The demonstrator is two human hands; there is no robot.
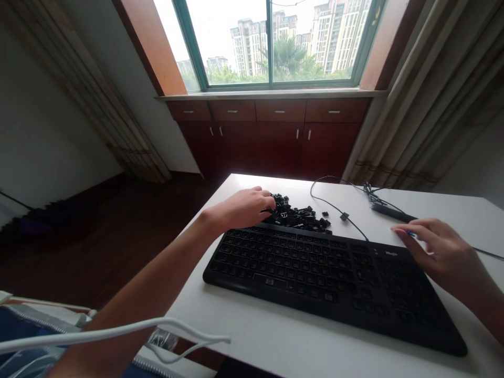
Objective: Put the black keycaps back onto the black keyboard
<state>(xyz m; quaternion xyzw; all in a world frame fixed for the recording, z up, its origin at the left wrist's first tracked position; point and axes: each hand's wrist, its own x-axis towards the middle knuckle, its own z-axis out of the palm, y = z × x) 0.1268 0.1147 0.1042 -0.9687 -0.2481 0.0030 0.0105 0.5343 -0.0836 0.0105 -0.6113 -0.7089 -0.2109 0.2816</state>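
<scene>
A black keyboard (283, 262) with its keycaps off lies slanted across the white table. Behind its upper left edge is a pile of loose black keycaps (301, 216). My left hand (252, 205) reaches to the left end of this pile, fingers curled and thumb close to the forefinger. Whether a keycap is between those fingertips is hard to see. Over the keyboard's upper right corner, my right hand (444, 244) pinches something small with a bluish glint between thumb and fingers; its kind cannot be made out.
A thin black cable (321, 197) loops from the keyboard's back edge towards a bundled cord (372, 195) and a black bar-shaped object (391, 212). In front, a white cable (177, 323) hangs near the table's left edge. Red cabinets (275, 147) stand beyond the table (252, 320).
</scene>
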